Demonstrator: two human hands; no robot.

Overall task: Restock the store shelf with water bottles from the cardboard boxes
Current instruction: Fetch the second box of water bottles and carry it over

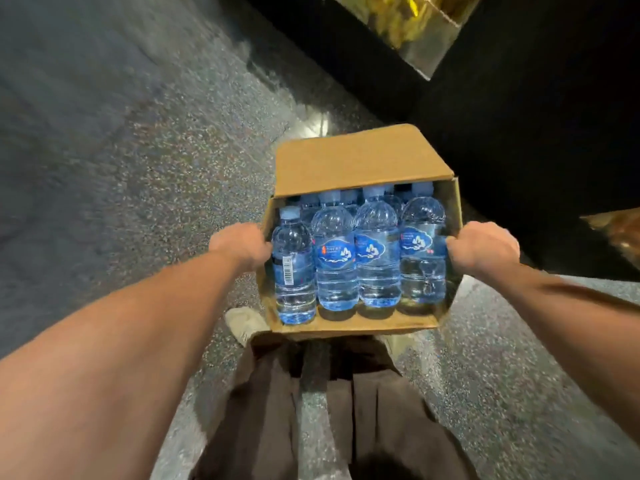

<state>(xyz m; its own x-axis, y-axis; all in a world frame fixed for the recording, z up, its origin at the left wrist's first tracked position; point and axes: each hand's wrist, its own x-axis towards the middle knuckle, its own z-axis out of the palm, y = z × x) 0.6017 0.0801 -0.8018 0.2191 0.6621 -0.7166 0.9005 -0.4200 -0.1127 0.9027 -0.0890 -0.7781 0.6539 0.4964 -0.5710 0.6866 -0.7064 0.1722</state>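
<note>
One open cardboard box (360, 161) hangs above the speckled floor (156, 168). The left hand (242, 245) grips its left wall, the right hand (481, 249) its right. Four water bottles (334, 258) stand nearest; those behind are too hidden to count.

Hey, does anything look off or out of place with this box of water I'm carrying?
Just one small thing: the leftmost front bottle is turned barcode-out, while the other three front bottles show blue labels. No spill or damage shows. The left hand and right hand grip the sides of the box.
</note>
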